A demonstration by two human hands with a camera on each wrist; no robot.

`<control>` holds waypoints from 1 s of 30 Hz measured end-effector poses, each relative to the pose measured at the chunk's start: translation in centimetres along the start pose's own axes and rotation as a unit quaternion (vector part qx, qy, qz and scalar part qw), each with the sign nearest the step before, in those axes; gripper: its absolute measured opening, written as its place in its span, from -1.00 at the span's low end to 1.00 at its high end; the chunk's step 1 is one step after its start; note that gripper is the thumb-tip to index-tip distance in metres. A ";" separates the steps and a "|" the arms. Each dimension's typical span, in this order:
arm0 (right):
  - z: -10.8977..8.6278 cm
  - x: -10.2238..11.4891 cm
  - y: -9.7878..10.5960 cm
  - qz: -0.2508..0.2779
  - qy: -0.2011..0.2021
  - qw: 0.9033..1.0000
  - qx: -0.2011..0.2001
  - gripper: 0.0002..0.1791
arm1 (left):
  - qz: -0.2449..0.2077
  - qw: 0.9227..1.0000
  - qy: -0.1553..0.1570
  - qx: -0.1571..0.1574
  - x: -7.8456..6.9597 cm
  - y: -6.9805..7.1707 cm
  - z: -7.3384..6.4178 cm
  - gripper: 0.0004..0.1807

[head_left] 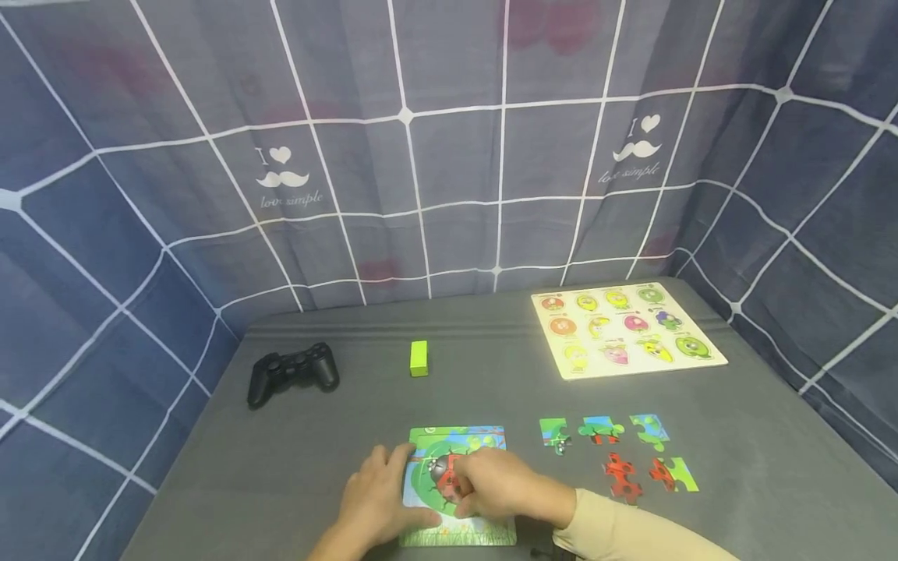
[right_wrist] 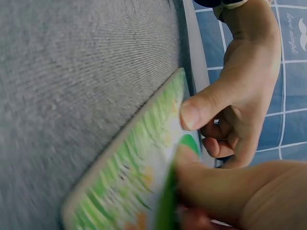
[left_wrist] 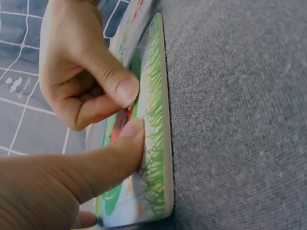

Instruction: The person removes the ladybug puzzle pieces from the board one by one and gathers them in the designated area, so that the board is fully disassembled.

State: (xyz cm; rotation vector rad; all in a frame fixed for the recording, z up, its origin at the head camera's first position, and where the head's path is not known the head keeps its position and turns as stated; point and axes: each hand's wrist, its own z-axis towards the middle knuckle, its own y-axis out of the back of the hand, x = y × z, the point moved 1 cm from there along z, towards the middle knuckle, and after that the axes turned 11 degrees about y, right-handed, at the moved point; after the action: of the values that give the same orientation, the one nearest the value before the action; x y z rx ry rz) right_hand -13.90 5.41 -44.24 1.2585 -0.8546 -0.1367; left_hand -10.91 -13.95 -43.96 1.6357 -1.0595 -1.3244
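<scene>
A ladybug jigsaw board point(head_left: 459, 536) with a grass border lies flat at the table's front. My left hand point(head_left: 375, 499) grips its left side, thumb on the picture and fingers along the edge. Above the printed ladybug point(head_left: 442, 469), my right hand point(head_left: 494, 483) has thumb and index finger together. In the right wrist view a blurred green puzzle piece point(right_wrist: 168, 203) stands tilted at the right thumb, apparently pinched; the fingers hide most of it. To the right lie several loose jigsaw pieces, among them a red spotted piece point(head_left: 620, 477) and a red-and-green piece point(head_left: 675, 474).
A black game controller point(head_left: 293, 374) sits at the left, and a lime green block point(head_left: 418, 358) stands behind the board. At the back right lies a pale fruit puzzle board point(head_left: 624, 331). Blue checked cloth point(head_left: 456, 164) hangs around the grey table point(head_left: 281, 467).
</scene>
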 end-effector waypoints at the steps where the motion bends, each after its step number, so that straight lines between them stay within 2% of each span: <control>1: 0.1 -0.1 -0.1 0.018 0.003 1.000 -0.014 -0.73 | -0.004 1.000 -0.001 0.007 0.1 -0.1 0.0 0.15; 4: 0.5 -0.3 -0.5 0.063 0.009 0.996 -0.063 -0.79 | -0.017 1.000 -0.007 0.021 0.2 -0.2 -0.1 0.10; 7: 1.0 -0.2 -0.8 0.059 0.007 0.994 -0.087 -0.67 | -0.021 0.999 -0.010 0.025 0.3 -0.1 -0.1 0.12; 12: 1.4 0.3 -0.9 0.057 0.008 0.995 -0.077 -0.62 | -0.019 0.999 -0.004 0.035 0.3 0.0 0.2 0.23; 18: 1.9 -0.1 -1.0 0.121 -0.008 0.990 -0.078 -0.64 | -0.018 0.999 -0.011 0.049 0.2 0.1 0.6 0.24; 22: 2.1 -0.5 -1.0 0.193 -0.036 0.978 -0.070 -0.61 | -0.021 0.998 -0.016 0.049 0.3 0.1 0.7 0.24; 30: 2.1 -0.6 -0.8 0.319 -0.085 0.940 -0.084 -0.69 | -0.022 0.999 -0.017 0.042 0.2 0.1 0.6 0.24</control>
State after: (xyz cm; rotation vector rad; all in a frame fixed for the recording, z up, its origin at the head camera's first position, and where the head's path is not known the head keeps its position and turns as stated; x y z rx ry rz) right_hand -15.38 3.83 -45.08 0.7668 -1.3333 0.2032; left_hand -11.52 -14.26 -44.04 1.7119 -1.1188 -1.3564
